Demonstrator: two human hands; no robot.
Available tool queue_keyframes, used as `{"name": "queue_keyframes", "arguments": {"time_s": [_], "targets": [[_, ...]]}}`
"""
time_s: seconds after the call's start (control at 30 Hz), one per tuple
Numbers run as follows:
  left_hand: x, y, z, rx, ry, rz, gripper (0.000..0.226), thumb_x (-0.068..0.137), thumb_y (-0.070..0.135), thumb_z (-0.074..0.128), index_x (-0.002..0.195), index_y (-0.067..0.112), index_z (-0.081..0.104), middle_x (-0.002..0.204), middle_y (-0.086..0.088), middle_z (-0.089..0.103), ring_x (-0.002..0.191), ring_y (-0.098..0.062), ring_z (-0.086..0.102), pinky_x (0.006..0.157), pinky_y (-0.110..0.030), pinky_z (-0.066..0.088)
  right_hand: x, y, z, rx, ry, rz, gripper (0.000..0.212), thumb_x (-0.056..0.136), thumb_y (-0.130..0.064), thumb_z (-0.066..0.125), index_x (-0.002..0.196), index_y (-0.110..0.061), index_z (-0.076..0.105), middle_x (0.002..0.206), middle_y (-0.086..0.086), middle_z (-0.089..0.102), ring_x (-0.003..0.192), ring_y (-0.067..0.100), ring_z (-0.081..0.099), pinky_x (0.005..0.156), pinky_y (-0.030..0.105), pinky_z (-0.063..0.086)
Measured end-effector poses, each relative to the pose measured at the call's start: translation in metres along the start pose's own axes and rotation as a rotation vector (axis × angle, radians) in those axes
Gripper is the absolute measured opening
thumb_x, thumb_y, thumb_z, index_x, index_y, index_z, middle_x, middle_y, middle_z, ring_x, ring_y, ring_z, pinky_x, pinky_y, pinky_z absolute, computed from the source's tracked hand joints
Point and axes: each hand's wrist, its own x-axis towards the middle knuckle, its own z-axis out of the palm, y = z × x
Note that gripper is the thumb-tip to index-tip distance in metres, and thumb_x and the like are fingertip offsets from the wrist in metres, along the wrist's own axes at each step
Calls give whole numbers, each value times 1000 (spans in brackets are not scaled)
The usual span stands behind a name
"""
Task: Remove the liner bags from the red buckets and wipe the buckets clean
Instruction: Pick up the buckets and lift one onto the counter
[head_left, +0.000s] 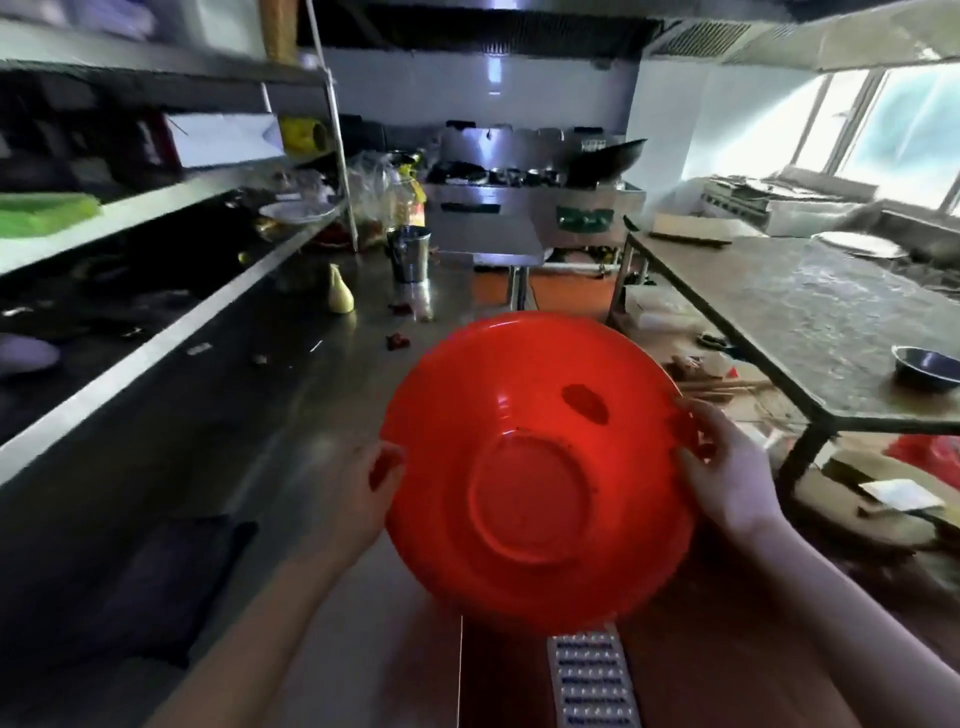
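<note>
A red plastic bucket (535, 467) is held up in front of me, tilted so its round base faces the camera. My left hand (363, 493) grips its left rim, fingers curled round the edge and showing through the translucent plastic. On the right rim my right hand (727, 473) grips it, fingers wrapped over the edge. A dark smudge (584, 402) shows on the bucket wall above the base. No liner bag is visible on it.
A steel counter (249, 441) with scraps runs along the left under shelves (156, 218). A metal cup (409, 254) and a yellow object (340, 291) stand on it. A worktable (779, 312) with a dark bowl (924, 366) is on the right. A floor drain grate (592, 680) lies below.
</note>
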Motion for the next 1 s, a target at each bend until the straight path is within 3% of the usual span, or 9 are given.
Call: {"name": "queue_keyframes", "arguments": {"time_s": [0.13, 0.27, 0.37, 0.5, 0.6, 0.7, 0.77, 0.9, 1.0], "targets": [[36, -24, -5, 117, 214, -144, 15, 87, 7, 67, 97, 17, 70, 97, -1, 64, 90, -15, 58, 79, -21, 39, 104, -19, 64, 81, -173, -138, 58, 79, -5, 67, 130, -31, 55, 107, 6, 70, 91, 30, 65, 88, 43, 50], [42, -46, -20, 194, 340, -298, 20, 89, 11, 65, 94, 31, 66, 99, 4, 60, 86, 2, 55, 76, 0, 33, 171, -54, 134, 140, -328, -268, 57, 78, -10, 68, 129, -33, 57, 97, 4, 73, 83, 26, 66, 79, 35, 50], [40, -60, -28, 262, 450, -372, 23, 90, 10, 65, 95, 32, 65, 99, 2, 60, 87, -2, 57, 81, 1, 32, 199, -81, 190, 169, -454, -386, 52, 80, -8, 66, 129, -27, 59, 108, 4, 72, 91, 26, 67, 79, 30, 45], [51, -82, -38, 295, 634, -452, 20, 91, 10, 63, 97, 29, 68, 98, 3, 60, 90, -10, 61, 84, -15, 40, 236, -121, 253, 170, -561, -527, 54, 82, -5, 64, 133, -23, 56, 129, 3, 63, 114, 29, 61, 96, 36, 44], [70, -98, -42, 266, 715, -527, 18, 93, 14, 60, 97, 29, 68, 99, 5, 62, 89, -6, 59, 78, -7, 38, 260, -147, 292, 142, -617, -593, 53, 85, -7, 61, 135, -23, 54, 131, 6, 61, 118, 31, 58, 100, 37, 42], [88, -116, -48, 192, 802, -596, 17, 95, 17, 57, 97, 29, 69, 101, 8, 65, 94, -8, 60, 82, -19, 45, 280, -174, 329, 152, -656, -604, 48, 88, -10, 59, 134, -24, 55, 128, 9, 63, 116, 32, 59, 98, 36, 45], [100, -125, -53, 124, 849, -650, 18, 96, 19, 55, 95, 31, 69, 101, 8, 66, 91, -11, 62, 76, -26, 48, 295, -192, 352, 154, -689, -601, 47, 89, -11, 58, 133, -26, 55, 127, 8, 64, 113, 31, 61, 96, 34, 47], [128, -137, -56, 113, 909, -691, 19, 97, 20, 54, 97, 31, 69, 103, 6, 65, 90, -6, 61, 70, -18, 46, 323, -214, 395, 164, -772, -627, 45, 92, -11, 57, 135, -26, 54, 127, 9, 63, 103, 27, 64, 85, 27, 46], [148, -142, -54, 179, 951, -728, 18, 97, 20, 55, 97, 30, 69, 100, 5, 63, 88, -3, 58, 68, -14, 42, 341, -227, 427, 163, -820, -648, 44, 94, -12, 54, 136, -25, 53, 125, 9, 63, 73, 13, 63, 67, 19, 48]]}}
